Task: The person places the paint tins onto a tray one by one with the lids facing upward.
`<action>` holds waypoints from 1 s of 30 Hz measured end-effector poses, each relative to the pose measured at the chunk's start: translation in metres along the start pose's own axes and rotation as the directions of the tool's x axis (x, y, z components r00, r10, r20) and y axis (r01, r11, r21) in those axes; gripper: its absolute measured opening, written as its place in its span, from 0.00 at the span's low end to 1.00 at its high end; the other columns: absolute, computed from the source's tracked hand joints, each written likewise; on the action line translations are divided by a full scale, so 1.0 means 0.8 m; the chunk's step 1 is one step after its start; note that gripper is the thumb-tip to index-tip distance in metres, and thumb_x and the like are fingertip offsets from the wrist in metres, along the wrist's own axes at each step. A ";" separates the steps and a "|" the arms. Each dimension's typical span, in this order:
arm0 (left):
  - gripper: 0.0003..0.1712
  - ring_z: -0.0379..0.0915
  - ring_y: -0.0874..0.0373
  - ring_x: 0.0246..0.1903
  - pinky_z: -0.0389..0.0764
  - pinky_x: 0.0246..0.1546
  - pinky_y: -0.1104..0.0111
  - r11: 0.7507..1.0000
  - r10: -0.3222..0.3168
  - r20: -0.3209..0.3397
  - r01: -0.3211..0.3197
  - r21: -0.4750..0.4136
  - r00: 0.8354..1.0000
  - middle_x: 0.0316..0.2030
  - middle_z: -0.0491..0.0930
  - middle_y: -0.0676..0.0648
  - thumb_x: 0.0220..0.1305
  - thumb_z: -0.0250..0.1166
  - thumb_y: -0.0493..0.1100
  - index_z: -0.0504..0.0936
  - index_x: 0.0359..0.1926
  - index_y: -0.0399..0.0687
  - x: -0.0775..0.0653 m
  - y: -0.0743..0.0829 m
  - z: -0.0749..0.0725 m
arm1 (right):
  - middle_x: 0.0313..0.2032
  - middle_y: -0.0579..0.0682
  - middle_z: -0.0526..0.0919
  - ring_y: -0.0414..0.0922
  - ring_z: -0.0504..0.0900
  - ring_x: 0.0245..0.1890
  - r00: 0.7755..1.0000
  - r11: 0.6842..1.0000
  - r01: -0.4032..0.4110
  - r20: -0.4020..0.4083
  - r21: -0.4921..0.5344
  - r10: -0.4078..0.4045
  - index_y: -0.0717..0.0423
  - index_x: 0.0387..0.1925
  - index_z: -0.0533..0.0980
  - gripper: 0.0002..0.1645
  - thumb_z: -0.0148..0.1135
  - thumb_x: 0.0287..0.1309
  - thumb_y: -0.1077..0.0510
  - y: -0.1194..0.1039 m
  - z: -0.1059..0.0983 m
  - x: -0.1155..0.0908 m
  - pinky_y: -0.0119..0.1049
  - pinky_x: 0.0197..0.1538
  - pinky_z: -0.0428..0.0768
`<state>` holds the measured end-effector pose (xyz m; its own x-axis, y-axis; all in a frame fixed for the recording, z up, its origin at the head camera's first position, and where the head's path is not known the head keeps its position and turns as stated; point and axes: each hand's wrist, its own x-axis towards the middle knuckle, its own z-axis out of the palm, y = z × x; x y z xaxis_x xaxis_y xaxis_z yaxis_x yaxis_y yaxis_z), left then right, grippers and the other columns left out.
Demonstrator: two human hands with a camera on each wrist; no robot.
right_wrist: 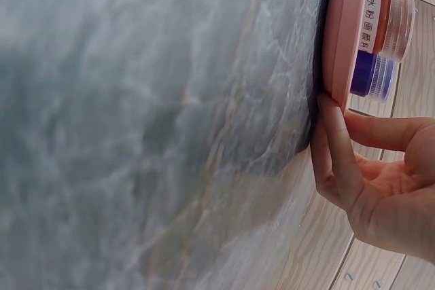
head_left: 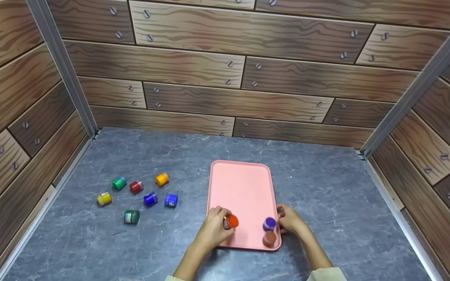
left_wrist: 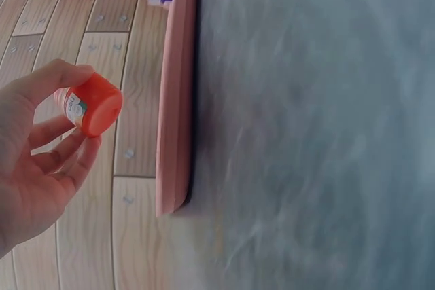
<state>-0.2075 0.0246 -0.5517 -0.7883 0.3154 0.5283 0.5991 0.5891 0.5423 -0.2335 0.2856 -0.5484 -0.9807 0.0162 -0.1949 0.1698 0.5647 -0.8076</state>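
Observation:
My left hand (head_left: 214,227) pinches an orange-red paint jar (head_left: 231,221) between thumb and fingertips, over the near left part of a pink tray (head_left: 240,183). The left wrist view shows this jar tilted, with a white and green label (left_wrist: 75,109). At the tray's right edge, my right hand (head_left: 290,219) grips the rim, thumb at the upper side and fingers at the outer wall. Just inside that edge stand two paint jars, a purple one (head_left: 269,223) and a brown one (head_left: 269,238) in the near right corner.
Several paint jars lie on the grey marbled table (head_left: 186,249) left of the tray: green (head_left: 119,183), red (head_left: 136,187), orange (head_left: 162,179), yellow (head_left: 104,199), dark green (head_left: 132,216) and two blue (head_left: 150,199). Wood-patterned walls (head_left: 193,66) enclose the back and both sides.

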 end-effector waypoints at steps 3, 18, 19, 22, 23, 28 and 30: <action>0.18 0.68 0.58 0.32 0.74 0.35 0.69 1.000 -0.010 0.018 0.010 0.004 1.000 0.30 0.72 0.51 0.35 0.71 0.37 0.77 0.33 0.42 0.000 0.005 0.006 | 0.25 0.55 0.69 0.45 0.71 0.19 1.000 1.000 0.012 0.003 -0.017 -0.012 0.71 0.47 0.66 0.28 0.42 0.36 0.80 0.000 0.000 0.001 0.37 0.19 0.78; 0.17 0.66 0.62 0.30 0.71 0.32 0.76 0.998 -0.020 0.099 0.026 -0.061 0.995 0.29 0.72 0.53 0.36 0.72 0.38 0.78 0.32 0.44 0.007 0.024 0.024 | 0.24 0.55 0.69 0.45 0.71 0.18 1.000 1.000 0.001 0.001 0.009 -0.001 0.72 0.47 0.66 0.29 0.42 0.35 0.80 0.001 0.001 -0.001 0.37 0.19 0.77; 0.17 0.66 0.63 0.30 0.71 0.32 0.76 0.997 -0.019 0.105 0.026 -0.069 0.994 0.28 0.72 0.53 0.36 0.71 0.37 0.77 0.32 0.44 0.008 0.025 0.026 | 0.24 0.55 0.69 0.45 0.71 0.18 1.000 1.000 -0.001 0.000 0.009 0.001 0.71 0.47 0.66 0.29 0.43 0.35 0.80 0.001 0.001 -0.001 0.37 0.19 0.77; 0.16 0.66 0.63 0.29 0.70 0.30 0.77 0.996 -0.005 0.110 0.014 -0.085 0.994 0.27 0.72 0.52 0.36 0.71 0.37 0.77 0.31 0.44 0.010 0.027 0.031 | 0.25 0.55 0.69 0.45 0.71 0.19 1.000 1.000 -0.005 -0.002 0.005 0.005 0.71 0.47 0.66 0.29 0.43 0.36 0.80 0.000 0.000 -0.002 0.37 0.19 0.77; 0.16 0.66 0.64 0.28 0.70 0.30 0.77 0.996 0.002 0.107 0.007 -0.088 0.994 0.26 0.72 0.52 0.35 0.71 0.37 0.77 0.31 0.44 0.011 0.028 0.034 | 0.25 0.55 0.69 0.46 0.71 0.19 1.000 1.000 -0.008 -0.002 0.003 0.008 0.71 0.47 0.66 0.29 0.43 0.36 0.80 0.000 -0.001 -0.002 0.37 0.19 0.77; 0.17 0.66 0.64 0.25 0.69 0.26 0.78 0.994 0.012 0.115 0.000 -0.107 0.993 0.24 0.72 0.50 0.32 0.71 0.36 0.77 0.29 0.43 0.014 0.033 0.046 | 0.25 0.55 0.69 0.45 0.72 0.19 1.000 1.000 -0.010 0.002 0.003 0.010 0.71 0.48 0.66 0.29 0.43 0.36 0.79 0.000 -0.001 -0.001 0.38 0.19 0.78; 0.17 0.66 0.64 0.25 0.69 0.26 0.78 0.993 -0.013 0.149 0.031 -0.115 0.989 0.24 0.71 0.51 0.32 0.71 0.36 0.77 0.30 0.43 0.015 0.035 0.049 | 0.24 0.54 0.70 0.45 0.72 0.19 1.000 1.000 -0.007 0.008 0.006 0.007 0.71 0.48 0.66 0.29 0.43 0.36 0.79 0.001 0.000 0.000 0.37 0.19 0.78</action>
<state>-0.2061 0.0740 -0.5559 -0.8083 0.4150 0.4177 0.5868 0.5086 0.6301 -0.2334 0.2862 -0.5489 -0.9786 0.0140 -0.2051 0.1776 0.5595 -0.8096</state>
